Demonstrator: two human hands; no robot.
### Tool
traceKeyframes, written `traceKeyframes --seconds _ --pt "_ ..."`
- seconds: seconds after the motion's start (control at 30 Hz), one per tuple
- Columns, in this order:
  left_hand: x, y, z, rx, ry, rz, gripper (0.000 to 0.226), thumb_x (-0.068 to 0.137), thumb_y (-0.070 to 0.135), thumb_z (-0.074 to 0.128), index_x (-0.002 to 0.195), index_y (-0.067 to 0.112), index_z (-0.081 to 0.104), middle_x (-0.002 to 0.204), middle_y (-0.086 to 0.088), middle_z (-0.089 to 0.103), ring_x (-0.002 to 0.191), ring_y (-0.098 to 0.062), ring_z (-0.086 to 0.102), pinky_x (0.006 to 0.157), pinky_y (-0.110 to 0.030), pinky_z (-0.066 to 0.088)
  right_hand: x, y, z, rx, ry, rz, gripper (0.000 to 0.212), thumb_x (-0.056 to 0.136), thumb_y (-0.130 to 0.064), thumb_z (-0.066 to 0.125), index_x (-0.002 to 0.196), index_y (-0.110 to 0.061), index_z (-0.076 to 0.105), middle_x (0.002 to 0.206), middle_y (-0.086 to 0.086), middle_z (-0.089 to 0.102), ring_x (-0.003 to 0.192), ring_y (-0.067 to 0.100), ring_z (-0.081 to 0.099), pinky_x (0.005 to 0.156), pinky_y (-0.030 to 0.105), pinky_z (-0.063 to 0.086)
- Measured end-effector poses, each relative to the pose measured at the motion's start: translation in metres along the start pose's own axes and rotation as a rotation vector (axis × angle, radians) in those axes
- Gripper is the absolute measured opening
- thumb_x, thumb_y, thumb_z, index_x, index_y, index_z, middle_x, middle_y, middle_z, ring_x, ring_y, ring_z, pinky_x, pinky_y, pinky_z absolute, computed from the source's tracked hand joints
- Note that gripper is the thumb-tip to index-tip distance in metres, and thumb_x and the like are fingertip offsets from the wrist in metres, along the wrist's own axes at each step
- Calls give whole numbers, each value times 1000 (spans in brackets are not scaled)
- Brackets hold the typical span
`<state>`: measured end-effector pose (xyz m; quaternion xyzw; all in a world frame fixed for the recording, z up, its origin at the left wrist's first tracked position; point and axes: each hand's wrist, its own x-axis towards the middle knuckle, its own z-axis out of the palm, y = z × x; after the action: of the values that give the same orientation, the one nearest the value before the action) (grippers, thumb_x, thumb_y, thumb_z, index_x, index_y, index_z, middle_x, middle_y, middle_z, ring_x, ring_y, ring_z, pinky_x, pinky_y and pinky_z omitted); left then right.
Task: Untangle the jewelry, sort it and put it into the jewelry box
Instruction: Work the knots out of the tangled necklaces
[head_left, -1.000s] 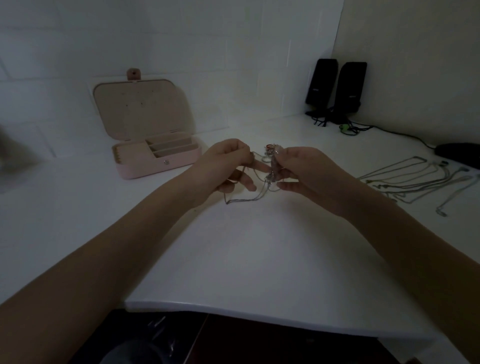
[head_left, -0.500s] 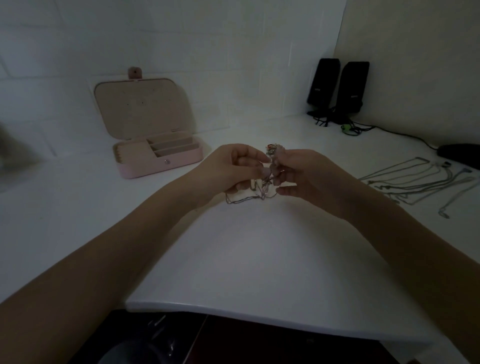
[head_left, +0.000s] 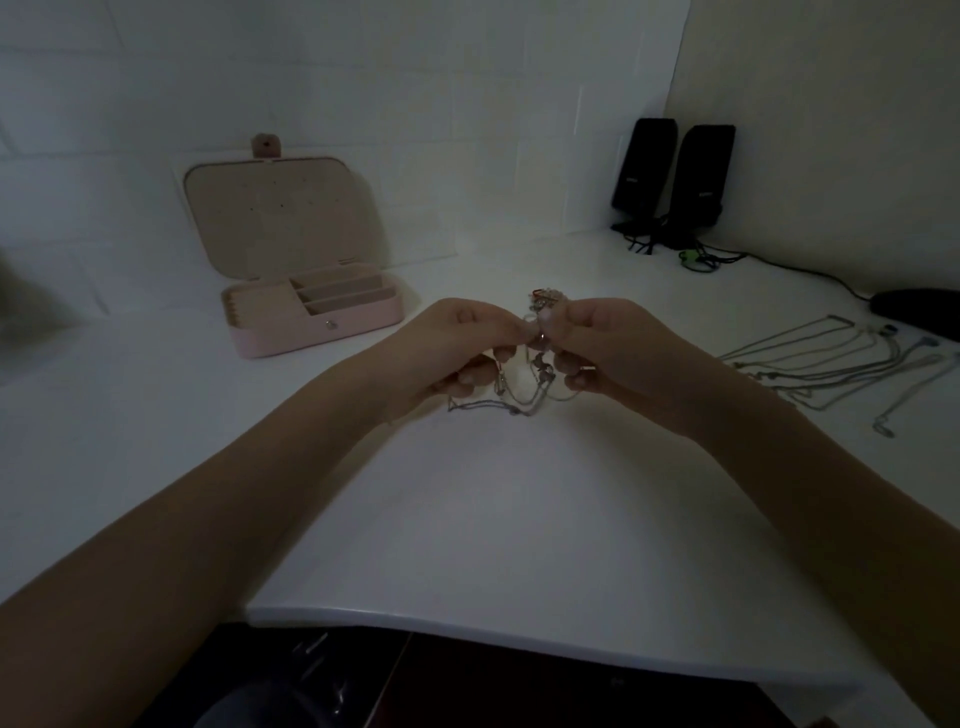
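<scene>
Both hands have closed in: left hand (head_left: 462, 338) and right hand (head_left: 602, 343) now pinch the tangle (head_left: 540, 353) together above the desk (head_left: 519, 509). Untangling ongoing; box (head_left: 317, 322) open, apparently empty.

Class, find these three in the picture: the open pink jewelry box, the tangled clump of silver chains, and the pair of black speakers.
Open pink jewelry box (head_left: 332, 328): head view, front wall.
Tangled clump of silver chains (head_left: 519, 400): head view, hanging loop.
Pair of black speakers (head_left: 644, 163): head view, left speaker's front.

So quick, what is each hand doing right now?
Left hand: closed, pinching the tangled chains.
Right hand: closed, pinching the same tangle.
</scene>
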<state>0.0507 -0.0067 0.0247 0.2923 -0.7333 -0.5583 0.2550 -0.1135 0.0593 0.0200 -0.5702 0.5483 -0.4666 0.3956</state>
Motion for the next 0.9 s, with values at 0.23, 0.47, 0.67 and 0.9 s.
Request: traceKeyframes --seconds 0.23,0.47,0.67,0.9 --pt "1 1 0 -24 -51 -41 12 89 11 58 76 11 58 45 11 43 40 -5 29 44 -24 10 -1 -5 0 88 -47 91 23 96 -28 51 79 -13 55 67 -5 49 54 5 43 52 18 39" --pt "7 -4 -3 -206 -64 -125 13 81 11 52 69 16 54 67 4 50 49 -8 43 36 -15 20 -2 -3 0 315 -308 210 27 92 -40 44 76 -17 44 67 -7 45 56 5 40 52 18 37" --pt "9 -5 -5 -235 -72 -173 13 85 10 47 74 16 52 73 1 53 51 -8 46 36 -15 20 -2 -2 0 22 -76 33 22 97 -21 49 78 -13 56 74 -3 51 63 7 46 61 22 40" --pt "8 -3 -4 -152 -76 -125 21 88 10 53 69 16 60 66 2 54 51 -7 42 38 -17 18 -1 -6 -2 462 -236 171 21 90 -32 49 76 -17 50 70 -5 51 56 5 46 52 17 38"
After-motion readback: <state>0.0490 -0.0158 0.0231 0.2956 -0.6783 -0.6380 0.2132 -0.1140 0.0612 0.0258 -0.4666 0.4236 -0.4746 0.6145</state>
